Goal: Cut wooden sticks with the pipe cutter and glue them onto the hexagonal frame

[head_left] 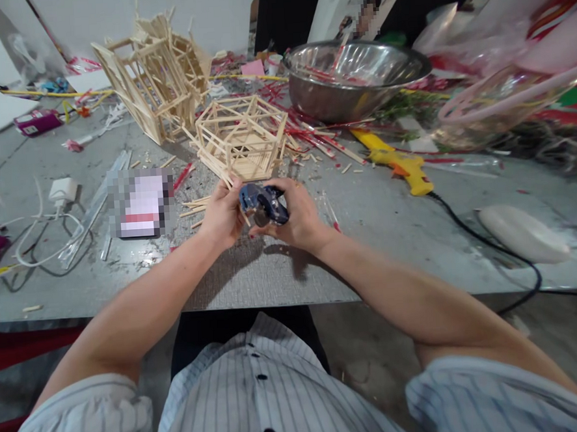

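Stick frames, two counted, stand beyond the hands: a tall frame (157, 82) and, nearer, a low frame (240, 155). Between the hands, the right hand (299, 212) grasps one dark-blue tool (258, 199); the left hand (221, 213) pinches at least one thin stick (227, 180).

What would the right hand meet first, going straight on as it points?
Probably the left hand, just beyond the blue tool the right hand holds; the exact gap is unclear from this single view.

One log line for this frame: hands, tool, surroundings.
left hand: holding wooden stick | right hand: gripping dark blue tool | beyond hands: wooden frame | right side of table: yellow glue gun
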Demonstrator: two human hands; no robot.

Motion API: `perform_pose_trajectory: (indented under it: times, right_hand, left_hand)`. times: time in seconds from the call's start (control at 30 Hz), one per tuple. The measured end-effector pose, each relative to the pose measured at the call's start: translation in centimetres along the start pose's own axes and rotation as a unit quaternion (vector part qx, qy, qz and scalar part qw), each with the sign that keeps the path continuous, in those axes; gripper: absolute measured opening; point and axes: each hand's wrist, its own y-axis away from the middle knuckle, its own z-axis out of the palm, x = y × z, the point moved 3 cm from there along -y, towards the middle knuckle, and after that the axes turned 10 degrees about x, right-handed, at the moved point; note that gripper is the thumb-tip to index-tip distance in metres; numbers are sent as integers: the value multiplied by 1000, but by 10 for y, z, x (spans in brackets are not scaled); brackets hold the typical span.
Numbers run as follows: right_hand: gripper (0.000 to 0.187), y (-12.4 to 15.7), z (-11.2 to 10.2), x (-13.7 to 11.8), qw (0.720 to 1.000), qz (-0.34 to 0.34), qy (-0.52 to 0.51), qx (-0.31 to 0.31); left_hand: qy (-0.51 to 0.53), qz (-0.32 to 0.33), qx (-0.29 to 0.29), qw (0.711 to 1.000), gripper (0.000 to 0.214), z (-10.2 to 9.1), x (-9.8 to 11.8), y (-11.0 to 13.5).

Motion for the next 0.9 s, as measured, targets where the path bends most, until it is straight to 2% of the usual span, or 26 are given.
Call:
perform_pose_trajectory:
  times: [0.27, 0.37, 0.43, 0.57, 0.67, 0.9]
  right_hand:
    - [57, 4, 1, -1, 1000, -6, -7, 15]
    - [53, 3, -1, -2, 999, -30, 7, 9]
    - [49, 0, -3, -4, 998, -61, 11, -8]
    - [47, -4, -6, -8, 989, -114, -54, -76]
    - [47, -6, -7, -8, 989, -96, -64, -97]
    - [46, -2, -3, -3, 994, -83, -34, -68]
  left_hand:
    - [-42, -41, -19, 998, 13, 7, 2, 13]
    - [5, -65, -32, 997, 16, 8, 2, 14]
    - [45, -77, -31, 996, 17, 7, 2, 13]
    - [93, -77, -41, 992, 17, 5, 1, 10]
    - [103, -95, -40, 989, 19, 4, -1, 9]
    - [123, -128, -59, 982, 15, 3, -5, 8]
